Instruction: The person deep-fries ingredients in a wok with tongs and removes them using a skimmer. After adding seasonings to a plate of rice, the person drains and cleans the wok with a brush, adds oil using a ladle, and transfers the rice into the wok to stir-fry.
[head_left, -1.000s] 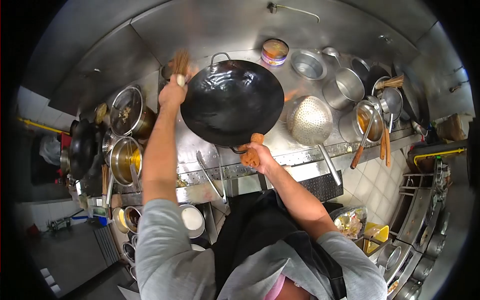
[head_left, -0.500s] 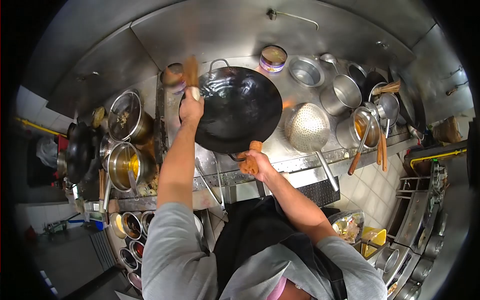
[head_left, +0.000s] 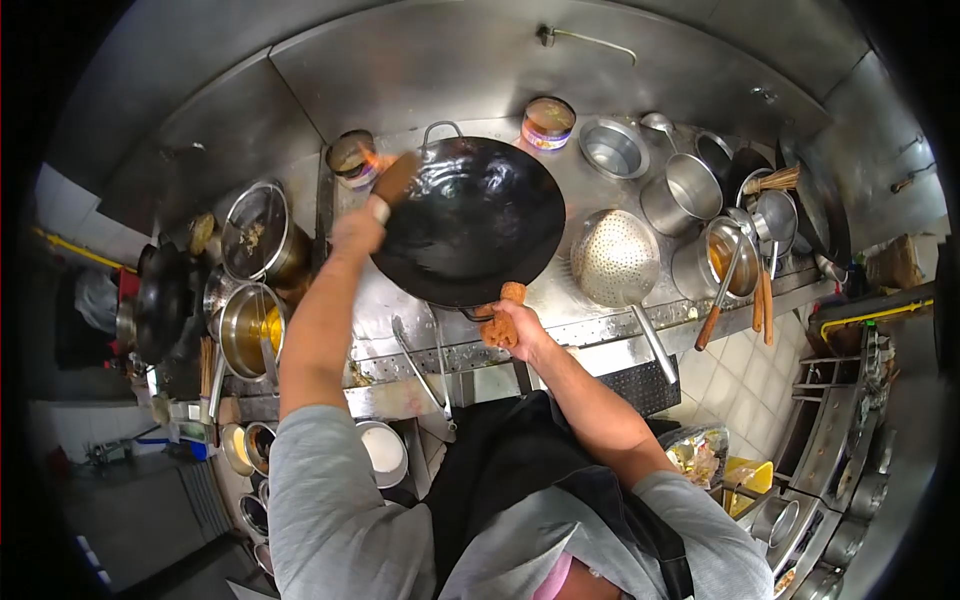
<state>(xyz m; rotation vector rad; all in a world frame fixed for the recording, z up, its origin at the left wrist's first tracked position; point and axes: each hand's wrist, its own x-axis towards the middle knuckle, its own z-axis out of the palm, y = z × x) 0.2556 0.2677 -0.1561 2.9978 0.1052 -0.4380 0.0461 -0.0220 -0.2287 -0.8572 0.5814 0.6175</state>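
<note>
A large black wok (head_left: 470, 225), wet and shiny inside, sits on the steel stove top. My left hand (head_left: 357, 232) is closed around a bamboo wok brush (head_left: 396, 180), blurred by motion, at the wok's upper left rim. My right hand (head_left: 520, 332) grips an orange-brown cloth (head_left: 498, 328) at the wok's near loop handle (head_left: 477, 315). The far loop handle (head_left: 440, 128) is bare. Beyond the brush stands an open can (head_left: 352, 158), with an orange flame-like blur beside it.
Right of the wok lie a perforated strainer (head_left: 614, 258) and a steel pot (head_left: 682, 192). Another can (head_left: 548, 122) and a steel bowl (head_left: 613, 148) stand behind. Pots with oil (head_left: 250, 330) are at left. Tongs (head_left: 425, 375) hang over the front edge.
My left hand has moved left and slightly down. The brush now slants right over the wok's rim instead of standing upright. My right hand and the wok stay put.
</note>
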